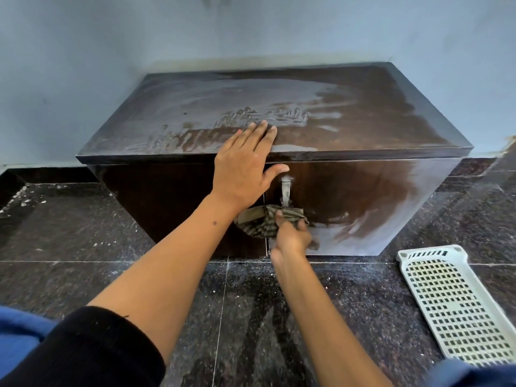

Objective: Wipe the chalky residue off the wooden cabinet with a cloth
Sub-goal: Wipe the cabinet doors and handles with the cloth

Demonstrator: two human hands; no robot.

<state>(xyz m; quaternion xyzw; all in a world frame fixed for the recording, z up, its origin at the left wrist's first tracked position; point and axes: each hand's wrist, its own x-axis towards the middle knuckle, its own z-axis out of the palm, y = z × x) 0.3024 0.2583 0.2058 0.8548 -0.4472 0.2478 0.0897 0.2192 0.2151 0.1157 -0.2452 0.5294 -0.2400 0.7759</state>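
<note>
left hand (243,166) lies flat, fingers (258,132) straight; right hand (291,233) curls its fingers in a grip.

A black sleeve (106,350) is pushed up the left forearm; the right forearm is bare, and blue fabric (19,333) shows below.

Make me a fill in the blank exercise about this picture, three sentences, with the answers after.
1. The right hand grips the striped cloth against the dark wooden cabinet just below its metal ____.
2. The left hand rests flat on the cabinet's ____.
3. The white perforated plastic tray lies on the dark speckled ____.

Missing words: handle; top; floor
</note>
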